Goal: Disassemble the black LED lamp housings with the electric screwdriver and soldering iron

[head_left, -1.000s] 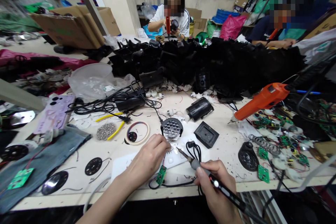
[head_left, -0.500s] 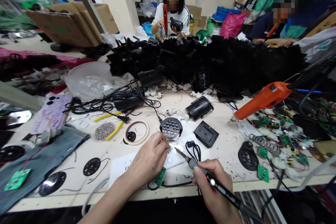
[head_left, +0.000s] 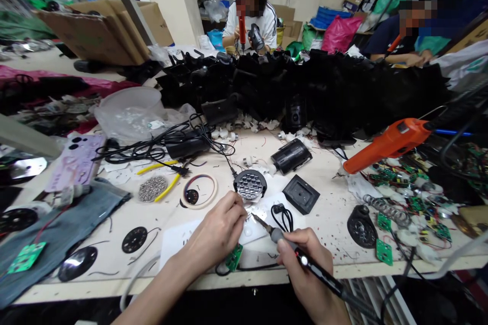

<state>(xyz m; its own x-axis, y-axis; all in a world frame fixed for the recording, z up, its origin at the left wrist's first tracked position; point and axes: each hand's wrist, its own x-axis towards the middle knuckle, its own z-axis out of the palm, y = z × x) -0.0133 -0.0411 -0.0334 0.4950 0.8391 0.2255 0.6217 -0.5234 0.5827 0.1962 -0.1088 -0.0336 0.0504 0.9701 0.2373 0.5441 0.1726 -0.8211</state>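
In my right hand (head_left: pixel 305 259) is a soldering iron (head_left: pixel 316 274), gripped like a pen, its tip pointing up and left over a white plate (head_left: pixel 249 231). My left hand (head_left: pixel 224 221) has its fingers pinched together just left of that tip; whatever they hold is hidden behind them. A green circuit board (head_left: pixel 234 258) hangs below my left hand, with a black cable running beside it. Just beyond my fingers lies a round black part with a shiny grid face (head_left: pixel 250 186). A small coil of black cable (head_left: pixel 282 217) rests right of the tip.
An orange electric screwdriver (head_left: pixel 387 144) hangs at the right above circuit boards and a spring (head_left: pixel 385 208). A black rectangular tray (head_left: pixel 301 194), tape roll (head_left: pixel 199 192) and dish of screws (head_left: pixel 152 189) lie around. Behind the heap of black housings (head_left: pixel 324 91) sit two people.
The soldering iron and my right hand have shifted slightly left, bringing the tip closer to my left fingers. My left hand stays nearly in place.
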